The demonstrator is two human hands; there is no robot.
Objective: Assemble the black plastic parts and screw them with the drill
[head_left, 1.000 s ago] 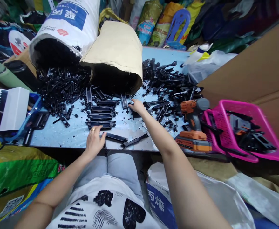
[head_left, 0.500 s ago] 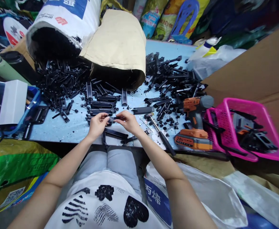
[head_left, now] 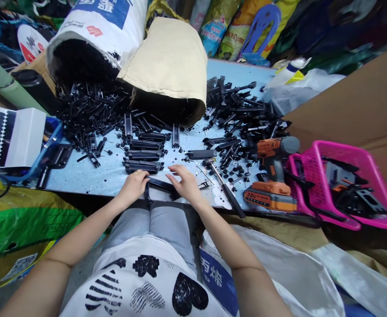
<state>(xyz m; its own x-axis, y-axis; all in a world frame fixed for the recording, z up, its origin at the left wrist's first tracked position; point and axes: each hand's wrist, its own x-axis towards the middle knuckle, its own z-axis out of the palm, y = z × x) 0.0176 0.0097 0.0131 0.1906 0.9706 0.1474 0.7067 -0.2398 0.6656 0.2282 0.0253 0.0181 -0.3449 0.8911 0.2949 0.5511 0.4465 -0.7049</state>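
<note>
My left hand [head_left: 133, 186] rests at the near edge of the light blue table [head_left: 91, 176], its fingers curled around the end of a long black plastic bar [head_left: 158, 184]. My right hand [head_left: 184, 182] lies flat on the other end of that bar, fingers stretched out. Just beyond my hands, three assembled black bars [head_left: 143, 155] lie stacked in a row. A hammer [head_left: 221, 185] lies to the right of my right hand.
Two open sacks [head_left: 130, 57] spill black plastic parts [head_left: 87, 114] over the table's back. An orange cordless drill [head_left: 271, 176] and a pink basket [head_left: 342, 185] stand at the right. A white box [head_left: 11, 138] sits at left. Cardboard leans at far right.
My right hand came back from the far pile, met my left hand above the table, and both have now dropped onto the black bar at the near edge.
</note>
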